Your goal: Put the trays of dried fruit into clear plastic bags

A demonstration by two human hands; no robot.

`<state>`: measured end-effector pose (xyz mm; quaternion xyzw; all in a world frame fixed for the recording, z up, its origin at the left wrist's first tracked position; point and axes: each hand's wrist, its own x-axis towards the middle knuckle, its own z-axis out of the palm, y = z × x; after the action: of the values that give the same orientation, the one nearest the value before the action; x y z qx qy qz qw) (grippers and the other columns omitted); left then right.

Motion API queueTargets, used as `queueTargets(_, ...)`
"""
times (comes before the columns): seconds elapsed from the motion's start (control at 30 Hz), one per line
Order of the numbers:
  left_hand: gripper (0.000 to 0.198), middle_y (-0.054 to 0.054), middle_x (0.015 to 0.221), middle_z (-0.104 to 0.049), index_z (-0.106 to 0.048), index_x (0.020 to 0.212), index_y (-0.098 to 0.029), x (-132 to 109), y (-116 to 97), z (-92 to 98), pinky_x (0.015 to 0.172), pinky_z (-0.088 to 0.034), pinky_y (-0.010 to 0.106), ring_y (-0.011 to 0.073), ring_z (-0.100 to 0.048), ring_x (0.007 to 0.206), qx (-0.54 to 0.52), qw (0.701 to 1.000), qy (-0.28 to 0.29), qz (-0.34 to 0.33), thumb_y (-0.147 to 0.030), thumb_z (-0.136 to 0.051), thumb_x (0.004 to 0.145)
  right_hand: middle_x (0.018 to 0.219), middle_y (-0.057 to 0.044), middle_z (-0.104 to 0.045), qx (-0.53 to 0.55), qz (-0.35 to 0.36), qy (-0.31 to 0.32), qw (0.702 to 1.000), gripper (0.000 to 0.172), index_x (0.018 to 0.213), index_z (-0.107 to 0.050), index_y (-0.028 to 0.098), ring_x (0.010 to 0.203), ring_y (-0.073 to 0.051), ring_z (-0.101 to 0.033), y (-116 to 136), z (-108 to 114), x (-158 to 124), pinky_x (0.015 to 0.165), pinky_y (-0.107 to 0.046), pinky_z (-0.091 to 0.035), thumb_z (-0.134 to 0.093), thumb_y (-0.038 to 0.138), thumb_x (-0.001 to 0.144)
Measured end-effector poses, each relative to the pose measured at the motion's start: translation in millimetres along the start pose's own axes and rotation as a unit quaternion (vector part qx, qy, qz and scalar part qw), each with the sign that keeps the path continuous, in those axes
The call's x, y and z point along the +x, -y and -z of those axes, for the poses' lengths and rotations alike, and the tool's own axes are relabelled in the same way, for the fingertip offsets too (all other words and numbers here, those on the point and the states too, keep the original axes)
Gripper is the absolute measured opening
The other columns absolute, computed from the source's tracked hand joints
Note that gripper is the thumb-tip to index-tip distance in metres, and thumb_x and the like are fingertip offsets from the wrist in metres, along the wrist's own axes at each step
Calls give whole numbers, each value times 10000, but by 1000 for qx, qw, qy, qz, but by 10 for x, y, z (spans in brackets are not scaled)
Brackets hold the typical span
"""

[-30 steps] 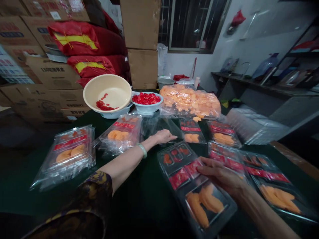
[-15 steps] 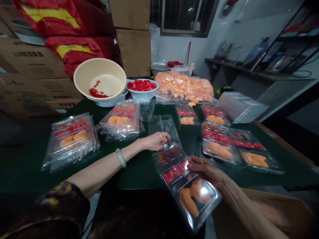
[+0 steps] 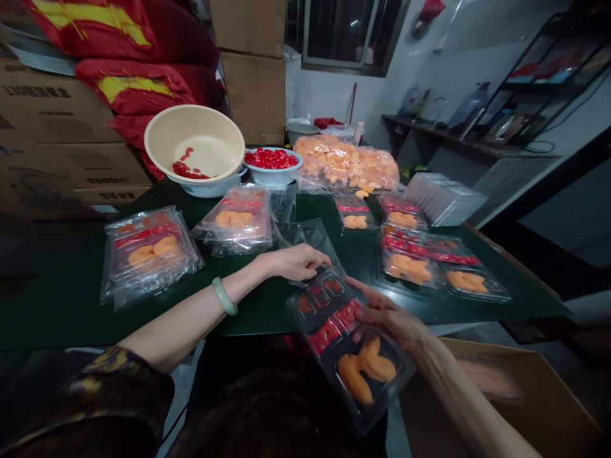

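My right hand (image 3: 384, 315) grips a clear plastic tray (image 3: 334, 369) by its right side, thumb on top. The tray tilts over the table's front edge. Its compartments hold two orange pieces (image 3: 370, 362), red packets (image 3: 329, 334) in the middle and small brown-red pieces at the far end. My left hand (image 3: 300, 261), with a green bangle (image 3: 224, 297) on the wrist, is closed in a pinch at the tray's far end. Its fingertips are on the edge of a clear plastic bag (image 3: 312, 235) lying flat beyond; how far the tray is inside the bag is unclear.
Filled trays (image 3: 413, 267) lie at right, bagged ones (image 3: 153, 251) at left. Behind stand a cream basin (image 3: 229, 137), a bowl of red packets (image 3: 274, 175), a big bag of orange pieces (image 3: 344, 165) and stacked clear trays (image 3: 443, 200). An open carton (image 3: 539, 375) sits low right.
The view has shifted a little. The tray has tipped slightly and lost its bright glare, and both hands stay at it. The left hand remains pinched at its far end.
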<state>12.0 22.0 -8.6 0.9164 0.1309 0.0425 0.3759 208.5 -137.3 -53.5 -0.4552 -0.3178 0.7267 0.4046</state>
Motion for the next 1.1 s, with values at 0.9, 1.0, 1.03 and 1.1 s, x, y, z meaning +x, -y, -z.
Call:
queueTargets(0.9, 264, -27, 648, -433, -382, 670, -185, -623, 85, -705, 585, -338, 222, 94, -412, 575, 41, 969, -195, 146, -253, -292, 908, 858, -7, -691, 218, 55, -203, 953, 854, 1333, -361, 286, 698, -190, -656, -519, -270, -90, 631, -299, -527, -783, 208, 595)
queueTargets(1.0, 272, 4, 685, -484, -407, 679, -182, -726, -42, -828, 624, -351, 250, 118, -452, 630, 102, 974, -164, 115, -211, -272, 913, 767, 6, -677, 219, 65, -243, 943, 846, 1299, -366, 273, 688, -188, -651, -571, -365, -48, 630, -294, -520, -796, 235, 572)
queueTargets(1.03, 275, 14, 694, -500, -422, 686, -179, -745, -73, -847, 634, -358, 257, 128, -467, 653, 118, 975, -152, 112, -199, -268, 913, 737, 8, -669, 202, 69, -264, 941, 835, 1283, -371, 259, 652, -184, -643, -559, -396, -14, 609, -293, -515, -799, 258, 566)
queueTargets(1.1, 282, 35, 718, -514, -451, 699, -171, -737, -93, -835, 636, -371, 269, 147, -485, 695, 149, 968, -154, 131, -179, -263, 909, 703, 4, -651, 130, 87, -309, 938, 780, 1237, -391, 221, 588, -180, -620, -488, -426, 95, 539, -283, -493, -785, 333, 574)
